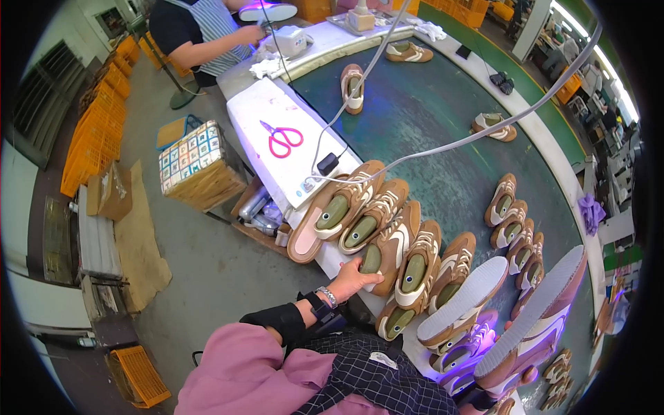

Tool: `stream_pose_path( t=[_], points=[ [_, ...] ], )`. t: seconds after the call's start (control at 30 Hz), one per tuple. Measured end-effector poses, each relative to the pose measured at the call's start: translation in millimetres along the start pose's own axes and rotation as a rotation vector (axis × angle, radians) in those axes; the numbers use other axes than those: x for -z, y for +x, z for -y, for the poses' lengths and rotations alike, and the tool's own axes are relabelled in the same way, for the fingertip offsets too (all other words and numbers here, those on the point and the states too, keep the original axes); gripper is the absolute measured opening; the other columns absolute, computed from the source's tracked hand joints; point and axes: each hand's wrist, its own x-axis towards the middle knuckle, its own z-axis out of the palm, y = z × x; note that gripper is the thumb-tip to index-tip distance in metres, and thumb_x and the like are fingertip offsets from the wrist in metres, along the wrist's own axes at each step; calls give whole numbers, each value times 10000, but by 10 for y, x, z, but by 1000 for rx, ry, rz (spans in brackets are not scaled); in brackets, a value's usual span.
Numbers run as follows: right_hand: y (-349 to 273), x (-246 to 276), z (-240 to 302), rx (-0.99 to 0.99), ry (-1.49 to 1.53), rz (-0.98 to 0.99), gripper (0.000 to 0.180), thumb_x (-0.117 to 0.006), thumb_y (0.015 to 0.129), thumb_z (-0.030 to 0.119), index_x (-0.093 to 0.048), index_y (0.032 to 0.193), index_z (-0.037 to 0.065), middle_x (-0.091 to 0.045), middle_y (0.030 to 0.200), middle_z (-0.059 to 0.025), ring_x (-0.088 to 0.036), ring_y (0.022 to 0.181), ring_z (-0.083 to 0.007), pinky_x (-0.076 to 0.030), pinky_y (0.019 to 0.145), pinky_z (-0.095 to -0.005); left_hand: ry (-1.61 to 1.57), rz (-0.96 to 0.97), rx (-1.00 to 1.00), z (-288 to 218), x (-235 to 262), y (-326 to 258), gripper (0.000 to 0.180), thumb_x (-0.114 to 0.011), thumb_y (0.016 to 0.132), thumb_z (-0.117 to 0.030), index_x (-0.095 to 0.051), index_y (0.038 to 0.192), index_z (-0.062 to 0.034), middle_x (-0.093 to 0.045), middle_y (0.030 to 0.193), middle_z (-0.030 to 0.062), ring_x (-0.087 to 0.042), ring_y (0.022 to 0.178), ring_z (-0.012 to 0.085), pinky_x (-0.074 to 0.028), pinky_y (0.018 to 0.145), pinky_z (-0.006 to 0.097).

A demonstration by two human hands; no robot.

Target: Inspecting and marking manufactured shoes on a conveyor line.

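Right grip (pixel 529 375) was mostly hidden behind a tilted shoe (pixel 531 315), gray sole showing, fingers clamped round it. Left grip (pixel 356 278) pinched a brown shoe (pixel 397 250) by the heel, white-trimmed, green inside, in the bench (pixel 429 131) row. Farther off, some person (pixel 207 34) got cropped up top.

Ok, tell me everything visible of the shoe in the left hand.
The shoe is a low, tan-brown sneaker with pale stripes on its side and an olive-green lining; the upper looks suede-like. Its toe points away from the person, its opening faces up and leftward, and it seems somewhat tilted. The left hand grips its heel, thumb on the near side. It lies in a row at the green-topped table's near edge. Its sole is hidden.
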Motion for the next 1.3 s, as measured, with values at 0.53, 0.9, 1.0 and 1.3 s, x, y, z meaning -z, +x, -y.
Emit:
stream_pose_path(
  t=[0.53,0.9,1.0,1.3],
  points=[
    [-761,-994,556,186,297,95,937,-689,604,436,-346,1359,0,-504,1236,-220,-555,1001,-350,-462,895,-424,1104,-192,-676,-883,-124,-393,537,-734,640,-205,-454,1037,23,-479,1111,243,-460,1049,389,-395,887,421],
    [-797,-93,407,234,399,54,713,-608,595,175,-435,1259,-18,-557,1142,-150,-569,1019,-310,-438,934,-392,899,239,-361,-613,-2113,-213,845,-783,616,-353,-391,1224,82,-511,1136,267,-534,1031,388,-444,895,429],
    [-839,312,252,170,245,-56,678,-595,602,171,-456,1235,-28,-570,1114,-134,-568,1005,-284,-441,910,-371,700,313,-498,-535,-2105,-43,768,-791,593,-346,-483,1161,67,-558,1051,238,-568,961,376,-464,865,427],
    [-946,-39,759,243,-112,101,879,-744,517,245,-390,1276,-21,-515,1155,-127,-509,1076,-233,-381,950,-330,-331,943,101,-1169,-1844,-647,709,-701,698,-155,-407,1317,25,-562,1211,111,-569,1069,207,-427,967,329]
  ],
)
